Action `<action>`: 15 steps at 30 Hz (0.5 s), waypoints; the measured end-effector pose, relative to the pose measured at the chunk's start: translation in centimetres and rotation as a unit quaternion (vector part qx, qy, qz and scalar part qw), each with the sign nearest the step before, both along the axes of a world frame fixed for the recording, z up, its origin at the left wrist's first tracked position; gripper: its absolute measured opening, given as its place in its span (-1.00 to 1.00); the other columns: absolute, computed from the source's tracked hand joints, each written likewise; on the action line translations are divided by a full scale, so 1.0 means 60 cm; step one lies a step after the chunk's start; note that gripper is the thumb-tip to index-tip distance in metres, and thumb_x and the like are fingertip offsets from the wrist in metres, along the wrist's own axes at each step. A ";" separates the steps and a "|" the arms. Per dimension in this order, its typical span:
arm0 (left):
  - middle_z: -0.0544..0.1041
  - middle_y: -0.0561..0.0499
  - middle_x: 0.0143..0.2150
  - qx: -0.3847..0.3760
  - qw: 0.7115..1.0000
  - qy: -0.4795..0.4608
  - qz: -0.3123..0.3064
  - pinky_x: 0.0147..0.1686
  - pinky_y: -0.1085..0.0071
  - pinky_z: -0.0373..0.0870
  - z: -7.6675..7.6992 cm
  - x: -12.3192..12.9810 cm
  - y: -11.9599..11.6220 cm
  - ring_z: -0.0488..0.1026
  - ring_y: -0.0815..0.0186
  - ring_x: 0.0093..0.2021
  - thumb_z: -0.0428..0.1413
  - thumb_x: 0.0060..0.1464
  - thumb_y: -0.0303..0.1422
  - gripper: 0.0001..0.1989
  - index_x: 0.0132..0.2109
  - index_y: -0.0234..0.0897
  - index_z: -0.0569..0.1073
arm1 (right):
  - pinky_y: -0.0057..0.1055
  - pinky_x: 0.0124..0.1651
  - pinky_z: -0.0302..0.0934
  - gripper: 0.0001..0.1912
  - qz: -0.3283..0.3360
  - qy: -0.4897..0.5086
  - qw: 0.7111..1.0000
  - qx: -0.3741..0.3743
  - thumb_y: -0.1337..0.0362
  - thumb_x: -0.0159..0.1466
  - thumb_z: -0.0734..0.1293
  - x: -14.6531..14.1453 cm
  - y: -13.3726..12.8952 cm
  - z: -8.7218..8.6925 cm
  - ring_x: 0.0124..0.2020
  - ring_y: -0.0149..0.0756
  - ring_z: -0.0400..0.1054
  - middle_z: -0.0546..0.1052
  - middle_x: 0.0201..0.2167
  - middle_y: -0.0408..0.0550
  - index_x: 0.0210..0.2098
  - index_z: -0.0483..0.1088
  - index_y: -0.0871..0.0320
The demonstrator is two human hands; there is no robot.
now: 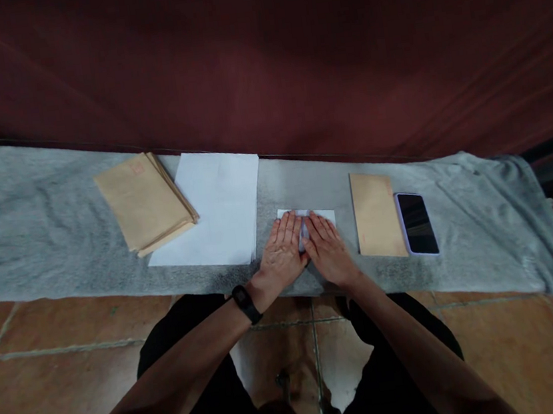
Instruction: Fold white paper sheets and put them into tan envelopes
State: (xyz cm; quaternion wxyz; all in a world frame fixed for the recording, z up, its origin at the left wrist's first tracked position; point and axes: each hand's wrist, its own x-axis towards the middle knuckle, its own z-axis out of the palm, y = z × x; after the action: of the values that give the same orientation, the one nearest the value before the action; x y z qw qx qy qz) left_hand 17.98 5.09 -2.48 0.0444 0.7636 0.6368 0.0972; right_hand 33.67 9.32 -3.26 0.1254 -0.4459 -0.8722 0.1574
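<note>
I press my left hand point(282, 253) and right hand point(331, 254) flat on the small white paper point(328, 215), just right of the big white sheets point(220, 200). If I push unevenly, the paper could slip or wrinkle, because the grey cloth point(303, 180) looks soft.

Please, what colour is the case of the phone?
The phone case is light purple, seen in the head view.

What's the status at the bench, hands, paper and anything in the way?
Both hands, left and right, flat on small white paper. Paper partly covered by them. Nothing seen on top besides hands; phone off to the right.
</note>
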 end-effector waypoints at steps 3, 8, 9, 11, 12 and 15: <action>0.04 -0.33 0.55 0.004 1.000 -0.002 -0.005 0.52 0.05 -0.09 -0.002 0.000 0.001 -0.12 0.03 0.57 -0.08 0.35 -0.30 -0.32 0.49 -0.58 0.06 | 0.00 0.56 -0.20 -0.35 -0.004 -0.019 1.000 0.003 0.08 0.56 -0.06 -0.004 -0.003 0.000 0.56 -0.14 -0.16 0.01 0.55 0.15 0.51 0.03 0.28; 0.09 -0.36 0.53 0.027 0.999 -0.017 -0.015 0.51 0.04 -0.03 -0.006 -0.004 0.001 -0.07 0.04 0.56 -0.13 0.37 -0.32 -0.37 0.47 -0.59 0.10 | -0.03 0.56 -0.19 -0.36 -0.013 -0.027 0.999 0.017 0.09 0.56 -0.05 -0.001 0.001 0.001 0.56 -0.14 -0.15 0.01 0.54 0.15 0.50 0.04 0.30; 0.10 -0.37 0.53 0.030 0.999 -0.021 -0.017 0.51 0.04 -0.02 -0.006 -0.005 0.001 -0.06 0.05 0.56 -0.13 0.37 -0.33 -0.37 0.47 -0.59 0.10 | -0.03 0.55 -0.19 -0.36 -0.017 -0.028 0.999 0.020 0.10 0.56 -0.05 -0.001 0.002 0.000 0.56 -0.14 -0.16 0.01 0.54 0.15 0.50 0.04 0.30; 0.11 -0.37 0.52 0.033 0.999 -0.026 -0.020 0.50 0.04 -0.01 -0.006 -0.006 0.003 -0.06 0.05 0.56 -0.14 0.37 -0.34 -0.38 0.47 -0.59 0.10 | -0.03 0.55 -0.18 -0.37 -0.024 -0.029 0.999 0.025 0.10 0.56 -0.04 -0.001 0.003 -0.002 0.56 -0.14 -0.16 0.01 0.55 0.14 0.51 0.02 0.29; 0.11 -0.38 0.52 0.033 0.999 -0.027 -0.018 0.50 0.03 0.00 -0.006 -0.005 0.004 -0.06 0.04 0.56 -0.14 0.36 -0.35 -0.38 0.46 -0.59 0.10 | -0.03 0.55 -0.18 -0.37 -0.027 -0.030 0.999 0.028 0.11 0.56 -0.04 -0.002 0.004 -0.004 0.56 -0.14 -0.17 0.01 0.55 0.13 0.51 0.01 0.28; 0.09 -0.41 0.52 0.026 0.999 -0.026 -0.004 0.50 0.00 0.01 -0.004 -0.001 0.009 -0.07 0.00 0.56 -0.14 0.36 -0.35 -0.38 0.45 -0.62 0.11 | -0.04 0.55 -0.18 -0.38 -0.037 -0.033 0.998 0.036 0.14 0.56 -0.03 -0.003 0.005 -0.008 0.56 -0.15 -0.15 0.00 0.55 0.10 0.52 -0.01 0.25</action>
State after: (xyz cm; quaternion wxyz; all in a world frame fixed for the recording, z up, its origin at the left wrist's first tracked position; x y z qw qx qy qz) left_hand 17.94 5.64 -2.70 0.0414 0.7645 0.6294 0.1332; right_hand 33.51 9.61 -3.72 0.1184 -0.4778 -0.8639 0.1063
